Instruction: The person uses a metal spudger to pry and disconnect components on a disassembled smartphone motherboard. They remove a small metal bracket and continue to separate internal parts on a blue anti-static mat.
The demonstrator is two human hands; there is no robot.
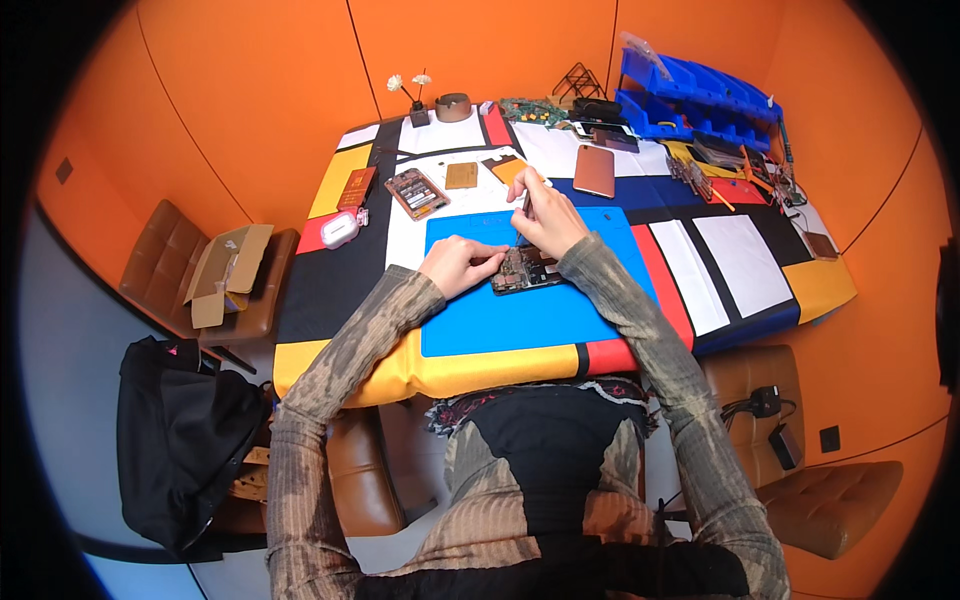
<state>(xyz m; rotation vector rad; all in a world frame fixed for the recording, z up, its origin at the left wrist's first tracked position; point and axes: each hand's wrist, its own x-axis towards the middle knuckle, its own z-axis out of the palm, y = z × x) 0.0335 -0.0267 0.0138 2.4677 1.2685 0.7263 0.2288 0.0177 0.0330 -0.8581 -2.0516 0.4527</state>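
Observation:
An opened smartphone [530, 272] lies on a blue work mat [480, 325], its circuit board and inner parts exposed. My left hand [462, 266] is closed at the phone's left end, thumb and fingertips gripping its edge. Above the phone's upper edge, my right hand [550, 222] is closed in a pinch around a slim, dark, upright tool [525, 206], like a screwdriver. The tool's tip is too small to make out. Beyond the mat lies another phone with its inside showing [418, 193].
Across the patterned tablecloth are a white earphone case [340, 231], a red booklet [356, 189], a brown tablet-like slab [594, 171] and several tools [697, 177]. Blue parts bins [700, 105] stand at the back right. An open cardboard box [228, 272] rests on a left chair.

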